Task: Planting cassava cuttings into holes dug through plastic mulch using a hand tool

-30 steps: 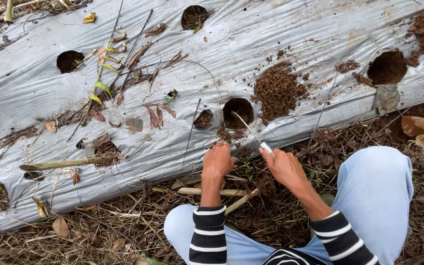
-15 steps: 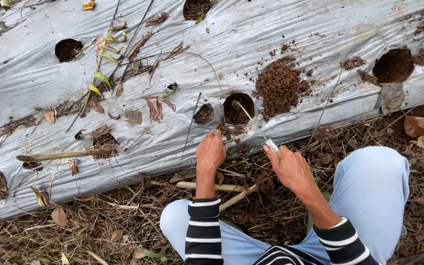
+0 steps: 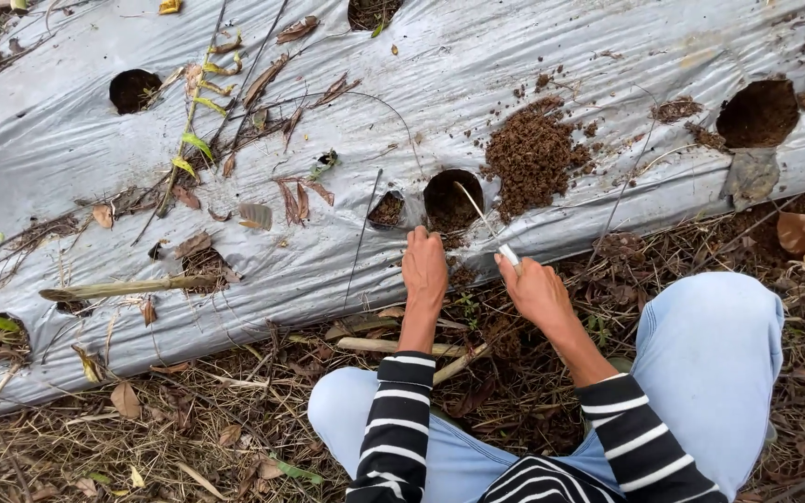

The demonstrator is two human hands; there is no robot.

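planting hole (image 3: 452,200) in silver mulch film (image 3: 67,140) | left hand (image 3: 424,265) just below hole, fingers curled on film edge | right hand (image 3: 538,291) below-right, gripping thin stick (image 3: 477,212) reaching into hole | soil heap (image 3: 533,160) right of hole | best kept steady, stick probing gently

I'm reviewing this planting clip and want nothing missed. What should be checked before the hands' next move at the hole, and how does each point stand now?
1. Right hand grips the thin stick at its pale end: ok.
2. Stick tip reaches into the planting hole: ok.
3. Left hand rests on the plastic sheet at the hole's near edge: ok.
4. Dug soil pile lies beside the hole, not in it: ok.
5. Hole depth: cannot tell.
6. Seedling within reach: cannot tell.
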